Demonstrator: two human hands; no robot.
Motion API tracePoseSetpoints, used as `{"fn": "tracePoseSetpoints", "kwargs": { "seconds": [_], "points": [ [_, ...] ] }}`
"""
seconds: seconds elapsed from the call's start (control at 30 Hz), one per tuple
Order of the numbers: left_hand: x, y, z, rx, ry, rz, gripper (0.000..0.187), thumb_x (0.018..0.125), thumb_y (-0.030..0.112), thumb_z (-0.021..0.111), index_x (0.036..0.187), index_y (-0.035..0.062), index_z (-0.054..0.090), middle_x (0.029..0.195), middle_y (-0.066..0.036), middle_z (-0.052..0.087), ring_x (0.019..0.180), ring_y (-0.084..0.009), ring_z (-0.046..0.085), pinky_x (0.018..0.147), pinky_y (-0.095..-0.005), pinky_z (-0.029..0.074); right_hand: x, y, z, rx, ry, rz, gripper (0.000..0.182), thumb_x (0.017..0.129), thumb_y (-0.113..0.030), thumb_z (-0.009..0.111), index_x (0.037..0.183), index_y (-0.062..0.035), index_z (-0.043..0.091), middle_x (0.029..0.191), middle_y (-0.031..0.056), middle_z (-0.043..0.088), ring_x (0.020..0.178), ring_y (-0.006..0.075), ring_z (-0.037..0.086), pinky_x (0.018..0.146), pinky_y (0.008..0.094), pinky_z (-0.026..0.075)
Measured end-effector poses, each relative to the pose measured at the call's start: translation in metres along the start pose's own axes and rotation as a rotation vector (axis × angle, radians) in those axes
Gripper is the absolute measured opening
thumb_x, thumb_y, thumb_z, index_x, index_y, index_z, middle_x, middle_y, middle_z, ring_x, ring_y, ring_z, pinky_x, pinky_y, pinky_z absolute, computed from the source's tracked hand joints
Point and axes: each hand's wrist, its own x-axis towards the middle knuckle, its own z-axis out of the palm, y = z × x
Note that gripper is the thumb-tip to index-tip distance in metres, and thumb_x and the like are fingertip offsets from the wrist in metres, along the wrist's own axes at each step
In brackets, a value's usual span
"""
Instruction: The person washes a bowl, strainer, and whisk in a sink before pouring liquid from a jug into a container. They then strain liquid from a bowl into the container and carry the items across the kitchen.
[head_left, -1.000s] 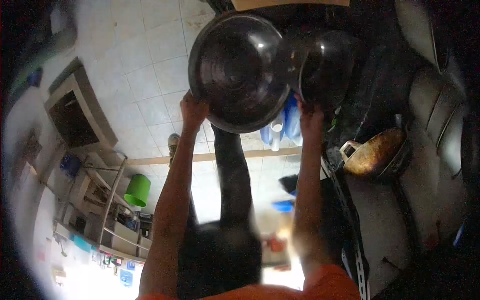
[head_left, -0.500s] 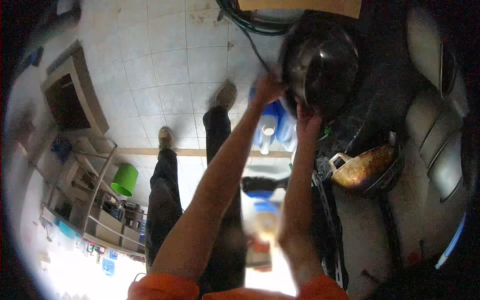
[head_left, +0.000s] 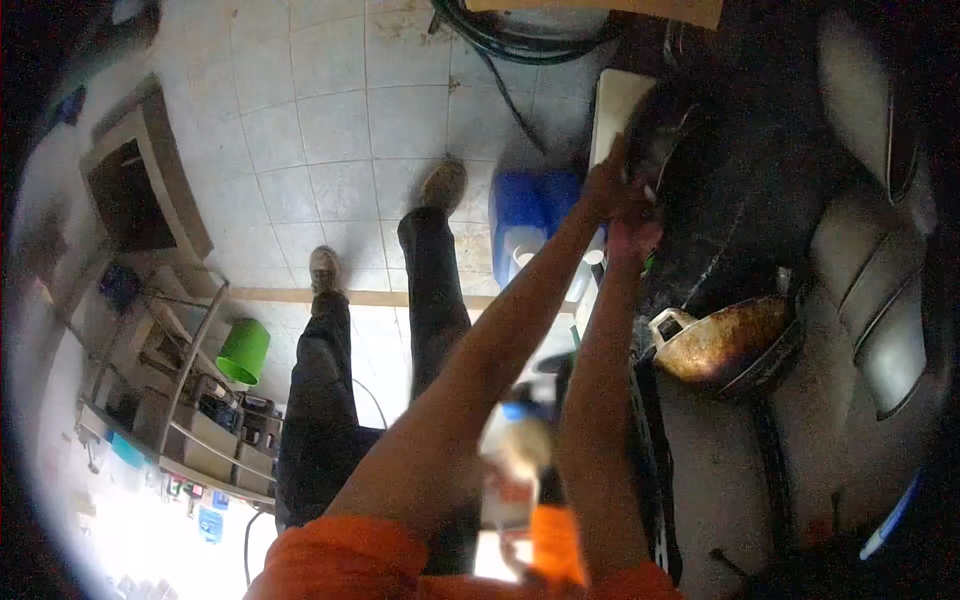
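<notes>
A dark, round wok [head_left: 668,140] is tilted nearly edge-on against a dark background, and its outline is partly lost in shadow. My left hand [head_left: 608,188] is closed at its near edge, with the fingers blurred. Just below, my right hand [head_left: 633,232] grips the same edge, close beside the left one. The far side of the wok is hard to make out. Behind it and to the left shows a pale flat surface [head_left: 618,105].
A scorched wok [head_left: 730,340] with a loop handle sits to the right. Blue jugs [head_left: 515,205] with white caps stand left of my hands. Farther off are a green bucket [head_left: 243,350], a coiled hose [head_left: 520,50] and several pale metal vessels [head_left: 892,345] at the right.
Both hands have moved up and to the right, closer together. The wok has turned from a broad rounded face to a narrow edge, uncovering the pale surface and more of the blue jugs.
</notes>
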Motion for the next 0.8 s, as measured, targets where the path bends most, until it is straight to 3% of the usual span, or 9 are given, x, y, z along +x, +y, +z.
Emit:
{"fn": "tracePoseSetpoints", "kwargs": {
  "seconds": [0.03,0.17,0.23,0.3,0.37,0.47,0.63,0.7,0.8],
  "points": [
    [0.004,0.014,-0.003,0.037,-0.19,-0.144,0.093,0.067,0.029,0.071,0.143,0.0095,0.019,0.112,-0.03,0.056,0.098,-0.0395,0.059,0.081,-0.0469,0.049,-0.002,-0.008,-0.003,-0.142,-0.016,-0.018,0.028,0.089,-0.022,0.051,0.106,-0.0027,0.061,0.106,0.0163,0.062,0.093,0.031,0.06,0.08,0.04,0.048],
    [0.008,-0.002,0.001,0.295,-0.168,0.313,0.075,0.076,0.028,0.065,0.142,0.0263,0.029,0.117,-0.026,0.055,0.09,-0.0384,0.062,0.075,-0.0448,0.052,-0.045,-0.019,-0.022,1.269,0.031,0.506,0.033,0.093,-0.016,0.044,0.121,0.0007,0.05,0.122,0.0159,0.054,0.111,0.0259,0.052,0.095,0.0354,0.043],
    [-0.022,0.005,-0.019,0.165,-0.222,0.17,0.075,0.075,0.026,0.065,0.141,0.0262,0.031,0.114,-0.025,0.057,0.087,-0.0381,0.063,0.074,-0.0449,0.052,-0.068,-0.045,-0.029,1.641,0.018,0.601,0.034,0.095,-0.014,0.043,0.125,0.0016,0.047,0.126,0.0158,0.052,0.115,0.0247,0.05,0.099,0.0343,0.042],
    [-0.05,0.041,-0.064,0.241,-0.394,-0.191,0.075,0.072,0.018,0.063,0.14,0.0242,0.033,0.113,-0.019,0.06,0.094,-0.0357,0.062,0.082,-0.0402,0.05,-0.123,-0.068,-0.031,1.518,-0.166,0.677,0.037,0.095,-0.016,0.044,0.128,0.0002,0.044,0.127,0.0156,0.051,0.115,0.0229,0.05,0.099,0.0333,0.042],
    [-0.105,0.0,-0.096,0.341,-0.281,0.039,0.063,0.074,0.013,0.058,0.135,0.0169,0.042,0.104,-0.018,0.064,0.083,-0.0338,0.064,0.079,-0.0407,0.051,-0.173,-0.086,-0.051,1.351,-0.386,0.689,0.04,0.094,-0.018,0.046,0.13,-0.0009,0.042,0.126,0.015,0.05,0.114,0.0234,0.051,0.097,0.0344,0.043],
    [-0.208,0.055,-0.229,0.167,-0.212,-0.213,0.056,0.073,0.006,0.055,0.129,0.017,0.049,0.105,-0.017,0.064,0.072,-0.031,0.064,0.07,-0.0403,0.054,-0.235,-0.151,-0.106,0.897,-0.688,0.609,0.044,0.092,-0.024,0.051,0.13,-0.0037,0.042,0.123,0.0142,0.051,0.11,0.0264,0.053,0.093,0.0401,0.046],
    [-0.403,0.04,-0.399,0.218,0.494,-0.108,0.034,0.079,0.01,0.054,0.113,0.009,0.059,0.101,-0.014,0.065,0.089,-0.0246,0.064,0.075,-0.0364,0.051,-0.28,-0.135,-0.169,0.25,-0.992,0.27,0.04,0.092,-0.024,0.051,0.126,-0.004,0.045,0.117,0.0132,0.054,0.102,0.0254,0.056,0.086,0.0387,0.048],
    [-0.482,0.114,-0.464,0.046,0.677,-0.409,0.038,0.077,0.006,0.051,0.114,0.0106,0.059,0.104,-0.01,0.066,0.091,-0.0221,0.064,0.079,-0.0352,0.051,-0.254,-0.156,-0.189,0.029,-1.038,0.152,0.038,0.092,-0.024,0.051,0.125,-0.004,0.046,0.114,0.0125,0.055,0.1,0.0246,0.056,0.085,0.0379,0.048],
    [-0.584,0.036,-0.51,-0.069,0.998,-0.288,0.039,0.076,0.006,0.051,0.114,0.0104,0.059,0.103,-0.009,0.066,0.095,-0.0229,0.063,0.082,-0.0343,0.051,-0.192,-0.204,-0.202,-0.245,-0.976,-0.019,0.036,0.092,-0.023,0.051,0.122,-0.0041,0.048,0.111,0.0114,0.056,0.096,0.0234,0.057,0.082,0.0368,0.048]
  ]
}}
